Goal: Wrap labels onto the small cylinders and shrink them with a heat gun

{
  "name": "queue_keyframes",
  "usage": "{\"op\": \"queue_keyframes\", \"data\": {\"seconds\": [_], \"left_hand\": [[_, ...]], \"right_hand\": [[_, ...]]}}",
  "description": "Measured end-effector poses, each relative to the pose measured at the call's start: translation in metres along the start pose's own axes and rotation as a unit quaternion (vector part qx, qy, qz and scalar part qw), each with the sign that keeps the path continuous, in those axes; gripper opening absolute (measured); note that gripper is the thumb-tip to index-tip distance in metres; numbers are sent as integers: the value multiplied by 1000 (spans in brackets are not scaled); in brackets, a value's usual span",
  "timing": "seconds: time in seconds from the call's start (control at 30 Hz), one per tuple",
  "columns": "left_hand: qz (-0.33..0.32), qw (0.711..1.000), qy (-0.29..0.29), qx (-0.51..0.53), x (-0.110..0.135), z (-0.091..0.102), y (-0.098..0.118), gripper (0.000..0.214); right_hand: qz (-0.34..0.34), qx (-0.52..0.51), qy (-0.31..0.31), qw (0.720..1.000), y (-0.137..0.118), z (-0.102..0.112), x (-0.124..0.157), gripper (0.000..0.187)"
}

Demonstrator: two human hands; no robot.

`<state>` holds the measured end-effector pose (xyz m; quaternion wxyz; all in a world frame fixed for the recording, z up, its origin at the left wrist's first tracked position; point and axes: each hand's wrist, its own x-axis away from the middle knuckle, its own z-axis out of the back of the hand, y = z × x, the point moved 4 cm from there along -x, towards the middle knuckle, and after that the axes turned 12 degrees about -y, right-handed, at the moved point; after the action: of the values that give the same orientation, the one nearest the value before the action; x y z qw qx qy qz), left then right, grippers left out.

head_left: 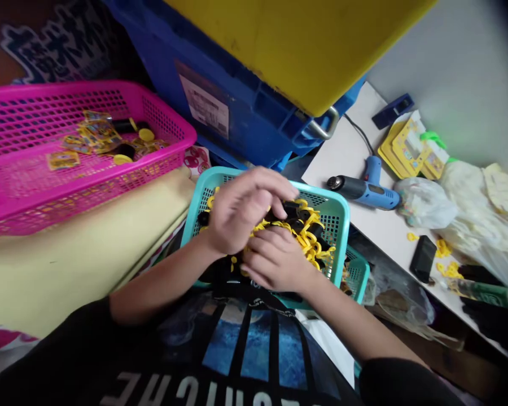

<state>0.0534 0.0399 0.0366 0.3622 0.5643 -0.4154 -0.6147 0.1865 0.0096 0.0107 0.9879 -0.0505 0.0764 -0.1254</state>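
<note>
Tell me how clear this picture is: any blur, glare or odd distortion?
In the head view, the wide lens bends and stretches the pink plastic basket near the edge; the top right corner fades into darkness; the light is soft, without harsh glare; the left hand and right hand show no heavy blur.

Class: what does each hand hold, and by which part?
Cannot be told: the left hand and right hand are over yellow-and-black pieces in a teal basket; the hands hide any hold.
</note>
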Motion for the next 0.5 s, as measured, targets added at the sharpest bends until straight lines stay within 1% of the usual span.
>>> {"op": "queue_keyframes", "data": {"seconds": [0.07,0.1,0.13,0.17,0.2,0.23,0.27,0.3,0.33,0.37,0.43,0.5], "left_hand": [[29,993,56,-99,2,29,9,48],[45,984,72,-154,6,42,8,44],[64,972,79,-212,13,55,4,39],[89,956,80,-268,22,65,-4,32],[133,934,72,-323,35,73,-16,27],[186,910,70,-364,50,79,-30,27],[243,890,70,-379,66,83,-44,33],[299,880,56,-364,83,83,-57,38],[343,879,30,-330,98,79,-68,40],[371,881,9,-292,110,74,-75,41],[389,892,-19,-229,123,62,-80,41],[372,904,-15,-210,125,55,-76,40]], "right_hand": [[14,-14,-107,994,-2,-20,-20,42],[8,-27,-150,988,0,-29,-26,47],[-1,-40,-180,983,3,-35,-28,48],[-7,-51,-197,979,7,-38,-27,45],[-7,-56,-206,977,11,-39,-22,40],[-5,-58,-211,976,16,-37,-16,35],[-7,-56,-210,976,21,-34,-8,30],[-11,-54,-206,977,26,-30,0,27],[-15,-51,-200,978,32,-25,9,25],[-20,-48,-192,980,37,-20,17,23],[-29,-48,-177,983,47,-10,29,22],[-34,-55,-161,985,53,-1,34,23]]}}
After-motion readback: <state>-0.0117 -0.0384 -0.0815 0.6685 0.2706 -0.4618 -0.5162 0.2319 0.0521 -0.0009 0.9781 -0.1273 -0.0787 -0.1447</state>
